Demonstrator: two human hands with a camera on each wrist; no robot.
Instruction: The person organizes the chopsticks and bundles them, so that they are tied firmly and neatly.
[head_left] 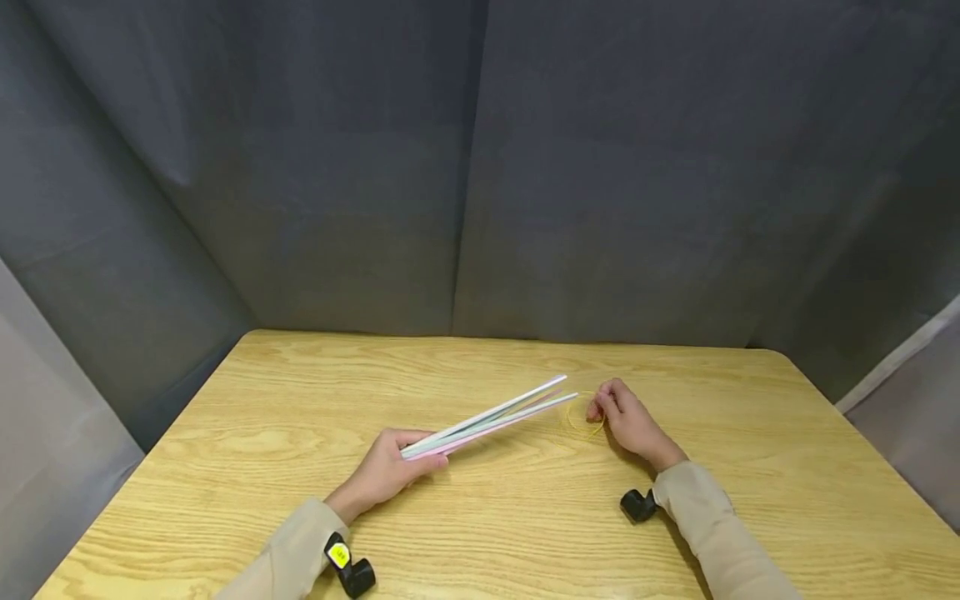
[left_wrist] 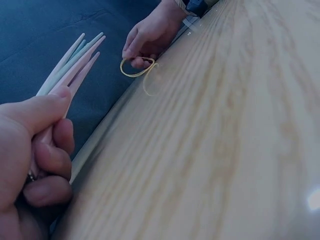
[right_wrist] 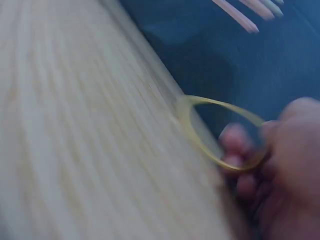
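In the head view my left hand (head_left: 390,467) grips a bundle of slim pastel chopsticks (head_left: 487,421) in white, green and pink. They slant up to the right, their tips fanned apart. The left wrist view has the thumb lying along the chopsticks (left_wrist: 70,65) and the fingers curled round them. My right hand (head_left: 630,423) pinches a thin yellow rubber band (head_left: 572,419), which hangs as a loose loop just beyond the chopstick tips. In the right wrist view the rubber band (right_wrist: 192,132) forms an oval, held at one side between thumb and finger.
A light wood-grain table (head_left: 510,533) lies under both hands. Dark grey curtain (head_left: 360,208) closes off its far side, with paler panels at the left and right. Black wrist cameras (head_left: 639,505) sit on the beige sleeves (head_left: 701,508).
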